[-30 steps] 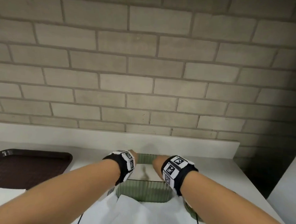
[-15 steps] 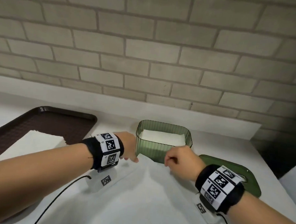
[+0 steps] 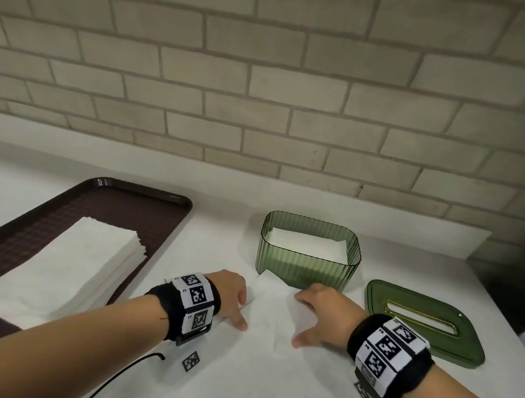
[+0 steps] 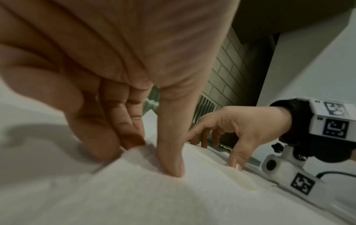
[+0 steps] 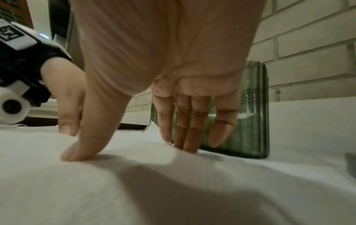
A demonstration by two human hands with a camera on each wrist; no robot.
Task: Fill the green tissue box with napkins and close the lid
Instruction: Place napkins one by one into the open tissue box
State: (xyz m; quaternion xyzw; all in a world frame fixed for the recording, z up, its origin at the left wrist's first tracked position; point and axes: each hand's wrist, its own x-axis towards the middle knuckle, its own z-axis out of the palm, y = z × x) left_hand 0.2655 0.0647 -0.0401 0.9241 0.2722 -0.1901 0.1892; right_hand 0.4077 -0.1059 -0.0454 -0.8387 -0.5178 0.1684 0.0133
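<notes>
The ribbed green tissue box (image 3: 308, 263) stands open at the back of the counter with white napkins (image 3: 307, 247) lying inside. Its green lid (image 3: 421, 327) lies flat on the counter to the right. In front of the box a white napkin (image 3: 265, 345) is spread flat. My left hand (image 3: 234, 304) rests on its left part, thumb pressing down and fingertips (image 4: 133, 141) at the napkin's edge. My right hand (image 3: 316, 317) rests on its right part, straight fingers (image 5: 188, 137) and thumb touching the paper. Neither hand lifts it.
A brown tray (image 3: 127, 204) at the left carries a stack of white napkins (image 3: 63, 267). A brick wall (image 3: 260, 92) rises behind the counter. The counter ends at the right beyond the lid. A black cable (image 3: 124, 374) trails near my left forearm.
My hands have left the box, where they were a second ago, and come back to the napkin in front of it. Half a second ago they were curled; now they spread on the paper.
</notes>
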